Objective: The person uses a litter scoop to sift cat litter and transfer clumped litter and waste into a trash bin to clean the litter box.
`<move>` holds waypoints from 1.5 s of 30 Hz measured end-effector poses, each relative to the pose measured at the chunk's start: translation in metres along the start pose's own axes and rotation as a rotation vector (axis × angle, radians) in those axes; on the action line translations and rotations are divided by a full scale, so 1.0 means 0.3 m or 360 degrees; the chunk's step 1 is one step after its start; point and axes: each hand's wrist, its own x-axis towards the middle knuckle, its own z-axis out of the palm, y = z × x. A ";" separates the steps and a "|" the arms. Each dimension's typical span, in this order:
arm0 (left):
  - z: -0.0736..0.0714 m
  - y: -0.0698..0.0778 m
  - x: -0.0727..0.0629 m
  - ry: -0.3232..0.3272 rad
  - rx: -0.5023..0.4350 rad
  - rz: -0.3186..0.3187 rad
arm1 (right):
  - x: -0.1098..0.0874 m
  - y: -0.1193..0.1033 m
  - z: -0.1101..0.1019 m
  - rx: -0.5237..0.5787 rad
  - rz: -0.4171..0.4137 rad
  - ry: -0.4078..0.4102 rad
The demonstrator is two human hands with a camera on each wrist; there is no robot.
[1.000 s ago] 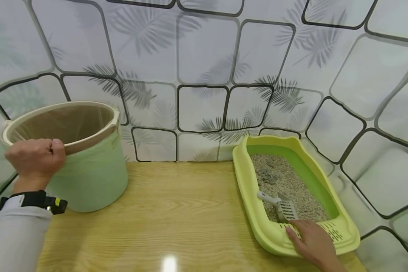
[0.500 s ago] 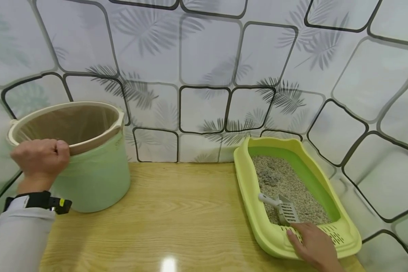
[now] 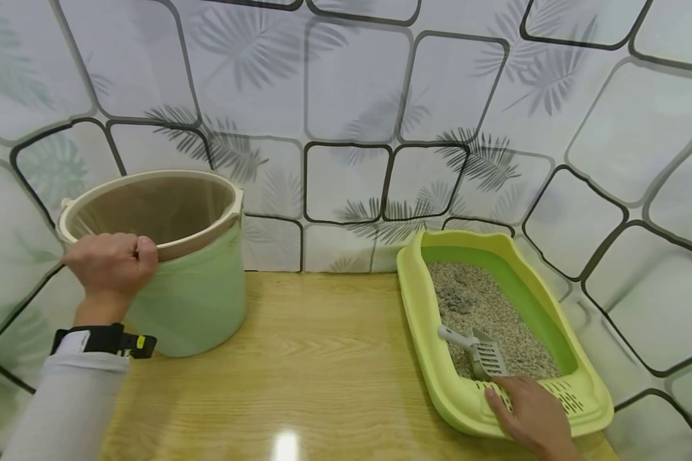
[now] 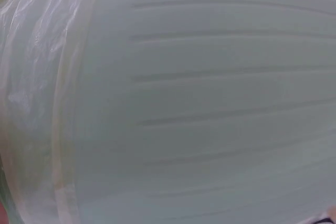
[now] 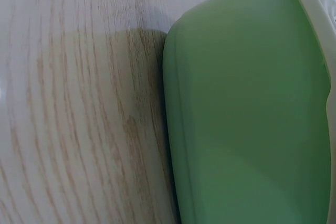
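Note:
My left hand (image 3: 112, 262) grips the near rim of a pale green trash bin (image 3: 190, 307) with a thin liner folded over its beige ring. Ribs on the bin wall (image 4: 220, 93) fill the left wrist view. At the right, my right hand (image 3: 530, 410) rests on the perforated front ledge of a yellow-green litter box (image 3: 423, 346), thumb extended; its far fingers are hidden. Grey litter (image 3: 513, 314) covers the box floor, with dark clumps (image 3: 455, 298) towards the back. A grey slotted litter scoop (image 3: 484, 355) lies on the litter, its handle towards the left wall.
A wood-grain surface (image 3: 300, 365) runs between bin and litter box. Behind and to the right rises a patterned wall covering (image 3: 346, 96), close to the box. The box's green outer side (image 5: 247, 108) meets the wood surface in the right wrist view.
The trash bin has slid to the right with my left hand gripping its rim. My right hand, the litter box and the scoop have stayed in place.

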 end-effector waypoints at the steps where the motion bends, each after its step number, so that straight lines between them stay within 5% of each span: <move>1: 0.006 0.009 -0.001 -0.0004 -0.0001 0.0002 | 0.000 -0.001 0.000 0.0003 0.0003 0.0003; 19: 0.074 0.194 -0.021 0.0026 -0.0065 0.0026 | 0.001 -0.008 -0.006 0.0005 -0.0012 0.0040; 36: 0.139 0.452 -0.006 0.0092 -0.0253 0.0152 | 0.003 0.002 0.003 0.0022 -0.0024 0.0117; 45: 0.165 0.588 -0.005 0.0117 -0.0327 0.0215 | 0.002 -0.002 0.005 0.0026 0.0020 0.0048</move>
